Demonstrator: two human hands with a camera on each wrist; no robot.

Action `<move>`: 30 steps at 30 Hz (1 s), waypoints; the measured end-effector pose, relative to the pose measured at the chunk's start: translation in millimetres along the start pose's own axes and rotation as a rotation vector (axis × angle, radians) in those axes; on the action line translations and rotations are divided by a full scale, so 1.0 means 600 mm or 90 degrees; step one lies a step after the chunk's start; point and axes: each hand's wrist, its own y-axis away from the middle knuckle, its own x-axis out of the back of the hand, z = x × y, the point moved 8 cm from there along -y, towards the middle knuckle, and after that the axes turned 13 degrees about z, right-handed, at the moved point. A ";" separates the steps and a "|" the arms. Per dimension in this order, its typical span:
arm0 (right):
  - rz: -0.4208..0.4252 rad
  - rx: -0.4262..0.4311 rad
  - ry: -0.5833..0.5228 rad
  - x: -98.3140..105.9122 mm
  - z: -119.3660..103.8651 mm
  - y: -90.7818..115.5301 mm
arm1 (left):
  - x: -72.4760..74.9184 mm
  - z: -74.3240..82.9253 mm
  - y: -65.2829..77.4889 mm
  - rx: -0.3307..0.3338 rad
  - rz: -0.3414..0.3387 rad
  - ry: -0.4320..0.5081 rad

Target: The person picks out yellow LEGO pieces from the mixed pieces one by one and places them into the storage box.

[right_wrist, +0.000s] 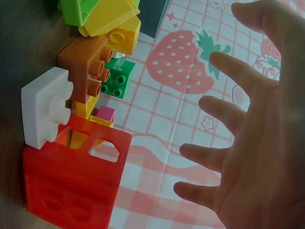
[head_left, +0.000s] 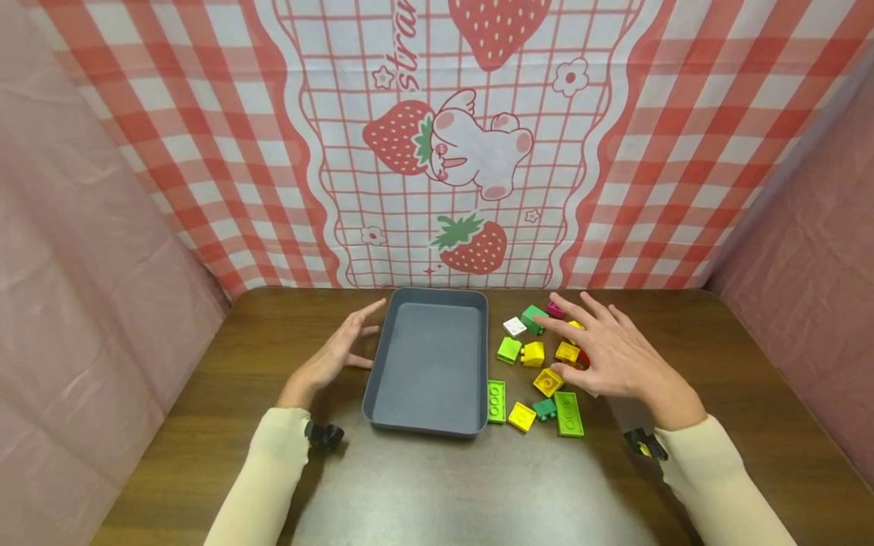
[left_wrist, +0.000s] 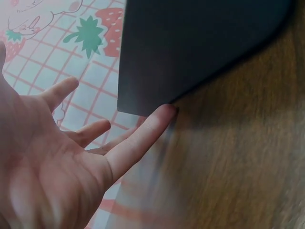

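Note:
A dark grey tray (head_left: 437, 364) lies on the table, with my left hand (head_left: 334, 353) beside its left wall, fingers spread. In the left wrist view, a fingertip of the left hand (left_wrist: 62, 157) overlaps the tray's (left_wrist: 190, 47) lower edge; whether it touches I cannot tell. Over the pile of toy blocks to the right hovers my right hand (head_left: 611, 353), fingers apart and holding nothing. The right wrist view shows a red block (right_wrist: 76, 176), a white block (right_wrist: 45, 107), an orange block (right_wrist: 83, 69) and a green block (right_wrist: 116, 78) beside that hand.
Near the tray's right wall lie a lime block (head_left: 497, 402), yellow blocks (head_left: 522, 417) and a white tile (head_left: 515, 326). A long lime block (head_left: 569, 414) sits at the pile's front. A strawberry-print cloth (head_left: 471, 152) hangs behind the wooden table (head_left: 423, 493).

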 end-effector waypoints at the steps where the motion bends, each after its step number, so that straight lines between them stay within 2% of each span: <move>1: -0.003 0.000 0.000 0.000 0.000 0.000 | -0.002 0.000 -0.001 0.002 -0.004 0.003; 8: 0.001 0.004 0.004 -0.001 -0.002 0.002 | -0.008 -0.004 -0.001 0.026 -0.016 0.025; 21: 0.016 0.010 0.010 0.002 -0.002 -0.003 | -0.007 -0.002 0.000 0.035 -0.030 0.068; 30: 0.014 0.014 0.008 0.002 -0.003 -0.004 | -0.009 -0.006 -0.001 0.040 -0.039 0.066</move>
